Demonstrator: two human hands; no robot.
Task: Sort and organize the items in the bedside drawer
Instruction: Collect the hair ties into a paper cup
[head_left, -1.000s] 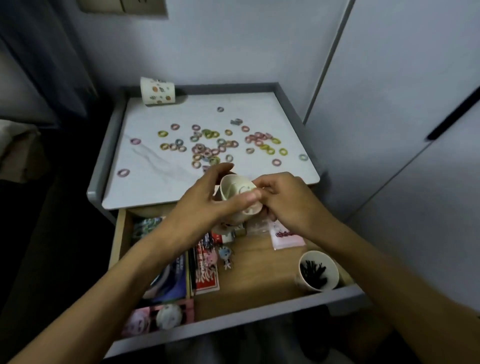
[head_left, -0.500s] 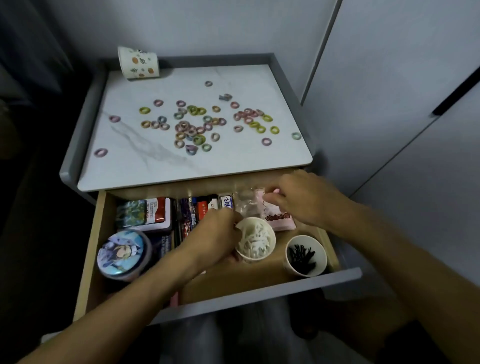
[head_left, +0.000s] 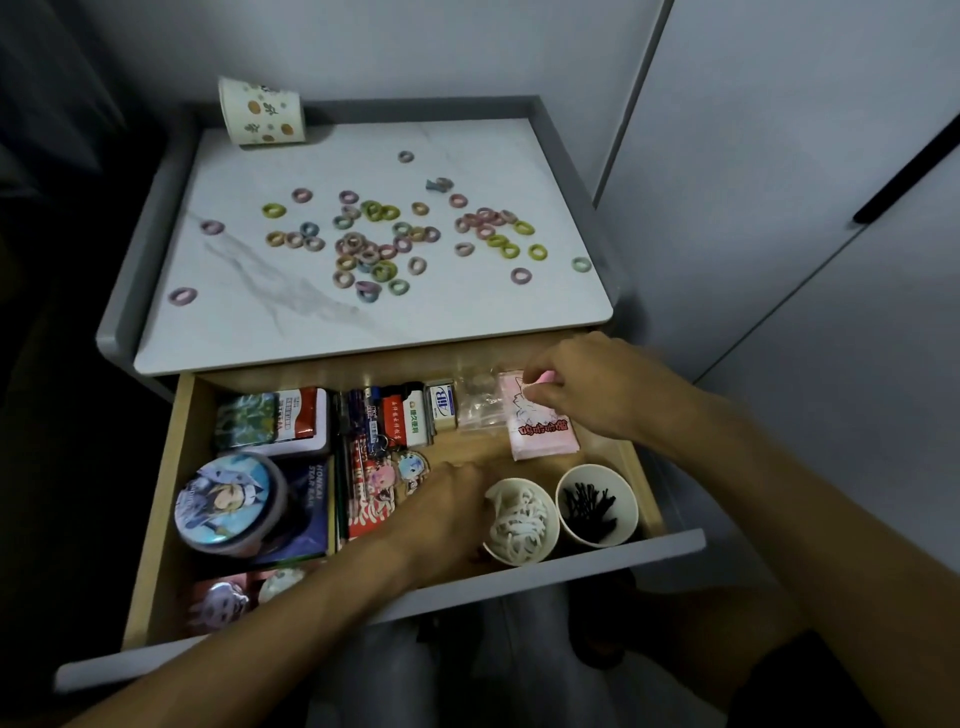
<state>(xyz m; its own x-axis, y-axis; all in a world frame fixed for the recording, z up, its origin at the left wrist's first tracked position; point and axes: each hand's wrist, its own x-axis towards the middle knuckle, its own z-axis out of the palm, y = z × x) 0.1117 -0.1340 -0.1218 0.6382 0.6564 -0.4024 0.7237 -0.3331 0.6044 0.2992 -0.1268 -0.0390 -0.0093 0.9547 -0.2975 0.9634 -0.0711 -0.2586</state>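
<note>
The bedside drawer (head_left: 519, 582) stands pulled out. A paper cup of white hair ties (head_left: 521, 521) sits at its front right, beside a cup of black hairpins (head_left: 596, 505). My left hand (head_left: 447, 506) is curled against the left side of the white-tie cup. My right hand (head_left: 582, 384) reaches to the back right and pinches the top of a pink printed packet (head_left: 543, 431). A clear plastic bag (head_left: 478, 402) lies just left of the packet.
Several coloured hair rings (head_left: 374, 244) lie scattered on the marble top (head_left: 260, 322); a patterned paper cup (head_left: 260, 110) lies tipped at the back left. The drawer also holds a round tin (head_left: 228, 501), boxes (head_left: 272, 421), lighters (head_left: 410, 415) and keychains (head_left: 400, 470).
The white-tie cup came down from above the tabletop into the drawer beside the hairpin cup. My right hand moved off it to the pink packet at the back.
</note>
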